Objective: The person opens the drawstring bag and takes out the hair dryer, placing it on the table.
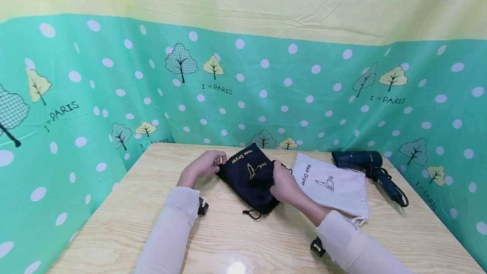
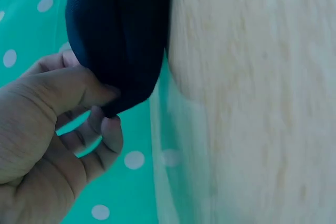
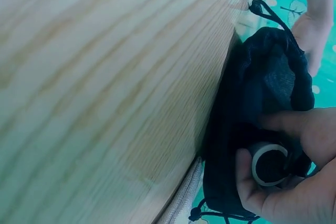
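A black drawstring bag with gold "Hair Dryer" print lies slanted over the table. My left hand pinches its closed bottom corner; in the left wrist view the thumb and fingers meet on the dark cloth. At the bag's gathered mouth is my right hand. The right wrist view shows that mouth wide, with a black drawstring looping off it. There my right thumb and fingers curl round a cylinder-like object with a pale ring and dark centre; the rest of it is hidden in the bag.
To the right lies a flat white drawstring bag, also printed "Hair Dryer". A dark hair dryer with its cord bundled at the handle overlaps its far corner. Behind the wooden table hangs a green dotted curtain.
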Motion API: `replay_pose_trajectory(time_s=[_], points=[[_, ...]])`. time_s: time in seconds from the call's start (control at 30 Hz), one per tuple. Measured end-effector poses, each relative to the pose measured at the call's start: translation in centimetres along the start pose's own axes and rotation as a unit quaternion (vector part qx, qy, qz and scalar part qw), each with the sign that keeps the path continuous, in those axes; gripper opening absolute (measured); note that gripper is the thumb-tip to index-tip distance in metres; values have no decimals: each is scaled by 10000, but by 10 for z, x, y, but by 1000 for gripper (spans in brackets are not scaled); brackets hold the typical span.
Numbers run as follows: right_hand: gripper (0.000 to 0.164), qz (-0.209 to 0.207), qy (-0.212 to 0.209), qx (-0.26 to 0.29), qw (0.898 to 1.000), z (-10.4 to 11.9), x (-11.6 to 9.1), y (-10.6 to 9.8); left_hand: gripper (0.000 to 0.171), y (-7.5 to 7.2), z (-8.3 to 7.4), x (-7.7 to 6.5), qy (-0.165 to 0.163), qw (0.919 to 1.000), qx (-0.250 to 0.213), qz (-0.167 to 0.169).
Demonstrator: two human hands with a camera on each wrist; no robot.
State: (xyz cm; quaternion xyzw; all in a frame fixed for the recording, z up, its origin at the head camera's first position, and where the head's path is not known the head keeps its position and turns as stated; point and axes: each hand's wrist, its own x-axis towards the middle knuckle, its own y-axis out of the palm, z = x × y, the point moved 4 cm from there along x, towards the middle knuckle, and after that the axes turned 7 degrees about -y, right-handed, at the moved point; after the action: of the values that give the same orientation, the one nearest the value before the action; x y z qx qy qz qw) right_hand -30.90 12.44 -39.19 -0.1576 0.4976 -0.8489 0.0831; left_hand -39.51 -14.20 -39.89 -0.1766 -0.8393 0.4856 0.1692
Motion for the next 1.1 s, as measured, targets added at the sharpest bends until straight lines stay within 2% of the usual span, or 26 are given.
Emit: replay_pose_trajectory(time_s=[0.17, 0.3, 0.53, 0.77, 0.9, 1.1], points=[[41, -234, -32, 110, 9997, 0, -2, -5, 29, -3, 1, -1, 332, 9988, 199, -291], [40, -525, -90, 71, 9986, -3, -4, -9, 27, -6, 3, -1, 425, 9971, 265, -565], [38, -597, -168, 173, 9979, -10, -7, -11, 27, -7, 10, 0, 222, 9965, 344, -727], [33, -430, -345, 222, 9982, -20, -10, -15, 29, -12, 14, -4, 78, 9951, 469, -871], [37, -376, -365, 47, 9986, -20, -8, -12, 31, -11, 13, -3, -156, 9967, 528, -597], [48, -357, -200, -248, 9989, -17, -5, -6, 44, -5, 2, -6, -587, 9970, 429, 275]])
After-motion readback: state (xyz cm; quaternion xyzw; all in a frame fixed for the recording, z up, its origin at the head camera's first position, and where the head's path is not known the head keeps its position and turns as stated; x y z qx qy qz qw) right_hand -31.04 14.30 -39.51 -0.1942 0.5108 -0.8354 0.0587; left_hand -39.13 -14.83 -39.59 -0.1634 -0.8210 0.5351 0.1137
